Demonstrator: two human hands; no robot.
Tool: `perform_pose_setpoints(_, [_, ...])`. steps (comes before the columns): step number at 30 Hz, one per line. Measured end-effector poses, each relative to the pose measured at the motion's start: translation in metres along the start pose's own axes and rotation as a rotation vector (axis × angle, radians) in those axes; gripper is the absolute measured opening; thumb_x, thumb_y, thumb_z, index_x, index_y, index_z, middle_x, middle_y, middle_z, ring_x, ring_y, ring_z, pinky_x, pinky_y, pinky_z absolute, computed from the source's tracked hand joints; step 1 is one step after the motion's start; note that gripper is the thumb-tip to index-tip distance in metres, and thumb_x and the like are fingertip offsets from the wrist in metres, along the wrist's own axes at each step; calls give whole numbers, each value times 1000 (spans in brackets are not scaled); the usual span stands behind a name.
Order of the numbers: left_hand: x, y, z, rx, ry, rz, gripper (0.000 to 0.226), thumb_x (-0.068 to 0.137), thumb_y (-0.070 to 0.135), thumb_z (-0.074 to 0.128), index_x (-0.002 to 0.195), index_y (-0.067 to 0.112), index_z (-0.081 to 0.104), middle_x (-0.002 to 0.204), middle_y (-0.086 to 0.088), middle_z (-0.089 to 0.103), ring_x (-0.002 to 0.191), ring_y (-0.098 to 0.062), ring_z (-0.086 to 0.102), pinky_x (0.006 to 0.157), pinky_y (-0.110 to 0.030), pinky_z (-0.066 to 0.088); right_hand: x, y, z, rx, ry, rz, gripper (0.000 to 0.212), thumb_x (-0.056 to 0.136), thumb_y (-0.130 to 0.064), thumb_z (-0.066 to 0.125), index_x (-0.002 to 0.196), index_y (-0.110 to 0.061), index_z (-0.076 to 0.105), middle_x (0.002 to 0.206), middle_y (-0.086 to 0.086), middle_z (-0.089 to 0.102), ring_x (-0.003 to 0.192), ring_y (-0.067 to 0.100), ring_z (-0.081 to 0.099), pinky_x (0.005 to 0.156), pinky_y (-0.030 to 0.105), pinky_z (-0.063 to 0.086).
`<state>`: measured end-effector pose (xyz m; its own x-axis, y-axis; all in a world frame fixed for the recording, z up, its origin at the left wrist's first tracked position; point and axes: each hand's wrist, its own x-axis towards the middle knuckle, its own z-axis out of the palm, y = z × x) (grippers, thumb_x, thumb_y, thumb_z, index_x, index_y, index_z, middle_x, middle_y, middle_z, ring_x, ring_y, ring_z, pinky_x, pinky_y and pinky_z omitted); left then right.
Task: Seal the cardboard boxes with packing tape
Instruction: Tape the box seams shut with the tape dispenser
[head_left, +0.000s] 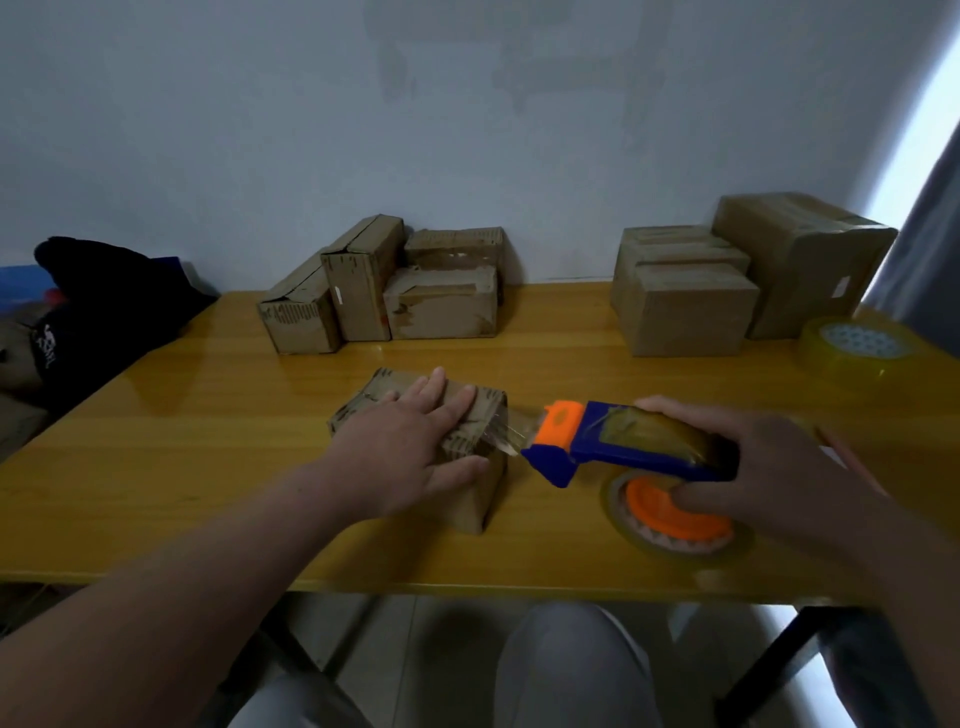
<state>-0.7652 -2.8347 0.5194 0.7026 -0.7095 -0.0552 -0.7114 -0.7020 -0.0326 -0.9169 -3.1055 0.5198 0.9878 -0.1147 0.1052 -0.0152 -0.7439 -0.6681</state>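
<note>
Pressing down on the small box (478, 499) with my left hand (415, 441), fingers flat and straight on its top, I stop it from sliding. The box sits on the yellow surface (208, 441) in the middle of the frame. My right hand (779, 467) is wrapped round the tape holder (623, 441), just right of the box. A thin strip of clear tape (511, 434) runs from the box's right edge to the holder's orange mouth.

I think the strip now needs cutting. To do it well, I should pull the tape tight, tip the holder so its teeth bite, and tear with one quick twist. My flat hand must push hard so the box does not tip. Then I should rub the loose end down the side so it sticks.

More boxes (685, 306) wait in the upper part of the frame.
</note>
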Motion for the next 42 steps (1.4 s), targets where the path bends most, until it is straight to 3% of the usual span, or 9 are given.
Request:
perform_pose_setpoints(4, [2, -1, 2, 5, 5, 1, 81, 84, 73, 24, 149, 36, -6, 159, -7, -7, 146, -23, 4, 115, -37, 9, 13, -14, 10, -95, -49, 14, 73, 69, -31, 75, 133, -49, 44, 90, -27, 50, 72, -18, 53, 51, 6, 42])
perform_pose_setpoints(7, [4, 0, 4, 15, 11, -3, 79, 86, 71, 26, 149, 37, -7, 159, -6, -8, 146, -23, 3, 115, -38, 10, 28, -30, 17, -170, -90, 56, 71, 69, -38, 73, 134, -47, 45, 82, -24, 47, 66, -2, 55, 47, 12, 39])
perform_pose_setpoints(14, [8, 1, 8, 23, 30, 35, 74, 90, 64, 27, 149, 36, -8, 159, -4, -9, 146, -21, 0, 116, -42, 7, 60, -65, 4, -247, -231, 156, 69, 71, -26, 74, 132, -42, 49, 85, -19, 37, 72, 6, 49, 49, 17, 38])
perform_pose_setpoints(18, [10, 1, 9, 20, 36, 39, 74, 90, 62, 28, 149, 36, -8, 159, -3, -9, 146, -21, 0, 116, -42, 7, 71, -67, -2, -181, -279, 169, 64, 68, -19, 74, 127, -37, 56, 102, -12, 45, 86, 5, 47, 63, 22, 41])
perform_pose_setpoints(22, [10, 0, 9, 19, 30, 40, 75, 89, 62, 28, 149, 35, -8, 158, -4, -9, 146, -21, -1, 116, -42, 6, 74, -60, -4, -29, -348, 286, 49, 71, -16, 71, 118, -28, 65, 97, -16, 55, 92, 6, 51, 74, 27, 43])
perform_pose_setpoints(24, [10, 0, 9, 16, 30, 45, 76, 88, 63, 28, 149, 35, -8, 159, -4, -9, 146, -21, -1, 116, -43, 6, 71, -53, -2, 26, -361, 357, 43, 72, -15, 70, 115, -21, 69, 102, -2, 66, 98, 17, 60, 85, 36, 50])
perform_pose_setpoints(27, [10, -1, 9, 6, 28, 50, 76, 88, 63, 29, 149, 35, -8, 159, -4, -9, 146, -21, -1, 116, -42, 5, 68, -47, 0, 118, -370, 438, 38, 71, -14, 69, 109, -7, 70, 94, 9, 69, 87, 26, 64, 73, 35, 51])
perform_pose_setpoints(33, [11, -6, 5, -25, 19, 91, 74, 90, 60, 33, 149, 37, -6, 159, -3, -8, 146, -19, -1, 116, -40, 3, 66, -50, -2, 151, -321, 503, 13, 68, -20, 75, 79, -13, 73, 86, 8, 68, 81, 23, 63, 64, 29, 49])
perform_pose_setpoints(42, [1, -16, -3, -107, -26, 160, 73, 93, 43, 43, 148, 40, -5, 158, 1, -10, 145, -13, -7, 113, -39, -9, 60, -48, 0, -26, -269, 508, 37, 70, -26, 78, 105, -18, 69, 112, 1, 60, 105, 21, 54, 92, 40, 47])
